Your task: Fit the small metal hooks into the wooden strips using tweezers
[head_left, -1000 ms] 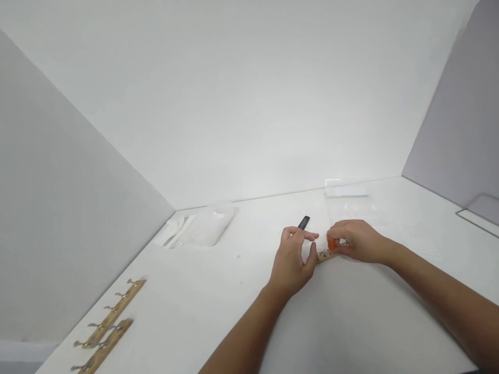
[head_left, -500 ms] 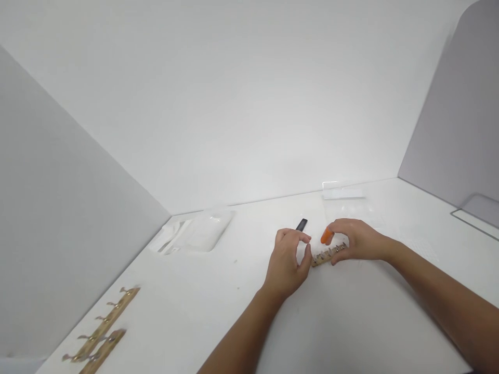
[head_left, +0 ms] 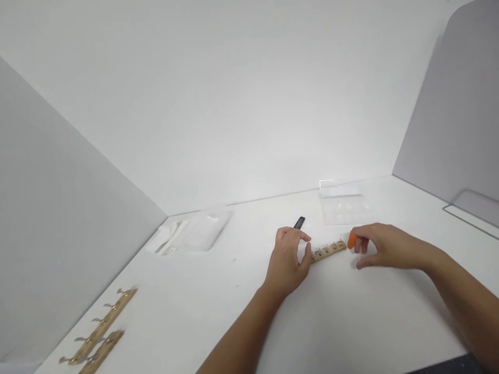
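Observation:
A short wooden hook rail [head_left: 329, 250] with several small metal hooks lies on the white table. At its left end my left hand [head_left: 286, 262] is curled, thumb and forefinger almost meeting around that end; the exact contact is hidden. My right hand [head_left: 384, 246] is off the rail's right end, fingers bent and thumb apart, gripping nothing. An orange cover [head_left: 352, 240] sits at its forefinger tip. Just beyond my left hand lies a black stick-shaped thing [head_left: 299, 223], its near part hidden by the fingers.
Two larger wooden hook rails [head_left: 103, 324] lie at the lower left, one cut off by the frame. Clear plastic packaging [head_left: 205, 231] is at the back left. A clear plastic tray [head_left: 346, 210] is behind the hands. Panels stand left, behind and right.
My right hand has let go of the hook rail's right end and moved right, leaving several hooks in full sight. My left hand has stayed put.

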Demonstrator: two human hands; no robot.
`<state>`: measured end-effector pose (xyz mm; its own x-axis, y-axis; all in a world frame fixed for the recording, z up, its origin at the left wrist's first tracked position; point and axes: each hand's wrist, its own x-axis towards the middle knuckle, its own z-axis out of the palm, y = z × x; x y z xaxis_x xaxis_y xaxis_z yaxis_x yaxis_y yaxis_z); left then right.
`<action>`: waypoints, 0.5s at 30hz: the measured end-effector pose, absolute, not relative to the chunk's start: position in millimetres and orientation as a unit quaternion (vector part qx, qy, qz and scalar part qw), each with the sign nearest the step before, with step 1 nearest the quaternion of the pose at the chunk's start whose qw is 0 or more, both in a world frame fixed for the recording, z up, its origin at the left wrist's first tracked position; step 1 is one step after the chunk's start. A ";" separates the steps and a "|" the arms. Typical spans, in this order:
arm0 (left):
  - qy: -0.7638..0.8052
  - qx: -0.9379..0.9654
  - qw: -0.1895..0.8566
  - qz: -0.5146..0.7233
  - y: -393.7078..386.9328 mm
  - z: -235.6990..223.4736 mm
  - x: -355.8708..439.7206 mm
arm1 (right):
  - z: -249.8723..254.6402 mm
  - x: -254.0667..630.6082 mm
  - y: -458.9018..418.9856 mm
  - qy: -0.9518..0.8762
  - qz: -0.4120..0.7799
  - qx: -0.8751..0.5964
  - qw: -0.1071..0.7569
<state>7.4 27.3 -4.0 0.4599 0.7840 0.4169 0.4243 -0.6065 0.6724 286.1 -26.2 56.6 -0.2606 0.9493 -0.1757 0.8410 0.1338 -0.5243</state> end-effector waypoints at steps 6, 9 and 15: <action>0.377 0.817 0.248 0.359 25.0 -2.9 8.9 | 30.3 286.1 -37.6 -0.719 0.294 -0.615 0.134; 0.375 0.818 0.248 0.360 25.5 -2.5 9.1 | 27.3 288.1 -35.4 -0.715 0.322 -0.604 0.145; 0.361 0.821 0.242 0.370 24.3 -1.3 10.6 | 27.5 282.7 -33.8 -0.689 0.357 -0.592 0.219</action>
<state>10.6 24.3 -1.3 0.4655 0.7720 0.4328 0.4136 -0.6221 0.6648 282.7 -33.8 27.5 -0.2030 0.9717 -0.1210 0.6593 0.0442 -0.7505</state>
